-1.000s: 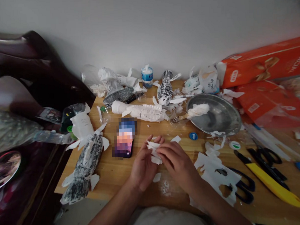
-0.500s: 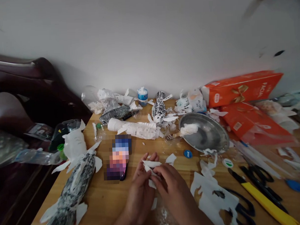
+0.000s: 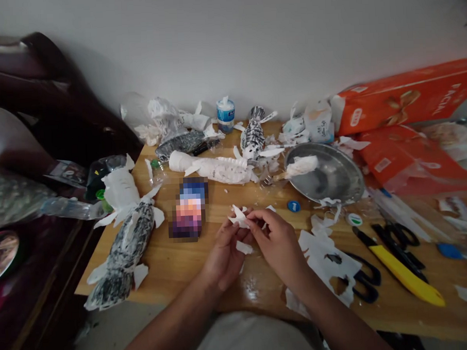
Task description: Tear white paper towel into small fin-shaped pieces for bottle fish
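Small white paper pieces (image 3: 239, 217) are pinched between the fingertips of both hands, above the wooden table. My left hand (image 3: 225, 254) is closed on them from the left, palm up, with another white scrap (image 3: 244, 247) resting against its palm. From the right, the thumb and forefinger of my right hand (image 3: 275, 239) grip the same paper. Beyond my left hand lies a phone (image 3: 188, 208) with its screen lit and pixelated. A cut-up white paper sheet (image 3: 325, 253) lies right of my right hand, over dark-handled scissors (image 3: 367, 275).
Black-and-white fish-shaped models (image 3: 130, 241) with white paper fins lie at left and back, near a white wrapped one (image 3: 225, 170). A metal bowl (image 3: 334, 173), a yellow-handled cutter (image 3: 406, 273), a blue cap (image 3: 293, 206) and orange tissue packs (image 3: 404, 103) occupy the right side.
The view has tilted down, so the table sits higher and my forearms show more. Both hands still hold the paper, whose pieces have turned between the fingers.
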Tool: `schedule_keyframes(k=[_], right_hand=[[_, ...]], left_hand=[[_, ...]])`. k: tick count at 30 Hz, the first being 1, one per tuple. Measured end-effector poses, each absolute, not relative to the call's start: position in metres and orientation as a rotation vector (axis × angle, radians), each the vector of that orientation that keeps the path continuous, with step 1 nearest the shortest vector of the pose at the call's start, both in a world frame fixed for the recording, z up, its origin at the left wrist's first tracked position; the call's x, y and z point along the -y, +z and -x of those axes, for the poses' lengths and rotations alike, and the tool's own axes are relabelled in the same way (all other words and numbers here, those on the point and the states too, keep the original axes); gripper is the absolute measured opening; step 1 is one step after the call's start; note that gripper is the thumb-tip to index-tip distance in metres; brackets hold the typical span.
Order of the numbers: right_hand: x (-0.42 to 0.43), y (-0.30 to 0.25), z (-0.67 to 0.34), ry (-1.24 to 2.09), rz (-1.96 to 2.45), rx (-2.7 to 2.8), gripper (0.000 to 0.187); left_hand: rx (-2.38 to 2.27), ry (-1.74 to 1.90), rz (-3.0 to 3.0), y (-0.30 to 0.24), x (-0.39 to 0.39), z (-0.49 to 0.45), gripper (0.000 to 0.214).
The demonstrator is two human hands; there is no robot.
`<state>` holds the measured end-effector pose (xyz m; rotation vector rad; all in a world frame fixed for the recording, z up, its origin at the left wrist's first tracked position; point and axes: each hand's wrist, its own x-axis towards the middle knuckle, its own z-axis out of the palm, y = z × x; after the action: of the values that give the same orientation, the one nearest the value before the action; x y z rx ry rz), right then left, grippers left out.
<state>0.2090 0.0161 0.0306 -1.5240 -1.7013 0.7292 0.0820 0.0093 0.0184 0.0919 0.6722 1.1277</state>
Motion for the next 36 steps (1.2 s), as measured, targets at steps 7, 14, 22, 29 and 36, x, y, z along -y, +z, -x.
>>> schedule_keyframes(k=[7, 14, 22, 29, 36], right_hand=[[-0.021, 0.031, -0.210, 0.698, 1.478, 1.726, 0.006], [-0.022, 0.028, -0.209, 0.720, 1.464, 1.741, 0.010], [-0.019, 0.026, -0.202, 0.741, 1.386, 1.871, 0.014], [-0.010, 0.039, -0.209, 0.721, 1.326, 1.863, 0.016], [0.002, 0.023, -0.194, 0.790, 1.284, 1.962, 0.021]], left_hand=[[-0.703, 1.154, -0.086, 0.012, -0.010, -0.079, 0.026], [-0.725, 1.200, -0.083, 0.014, -0.008, -0.078, 0.021], [-0.779, 1.132, -0.056, 0.014, -0.005, -0.075, 0.033], [-0.783, 1.240, -0.002, 0.015, -0.015, -0.055, 0.009], [-0.751, 1.263, 0.072, 0.017, -0.026, -0.062, 0.013]])
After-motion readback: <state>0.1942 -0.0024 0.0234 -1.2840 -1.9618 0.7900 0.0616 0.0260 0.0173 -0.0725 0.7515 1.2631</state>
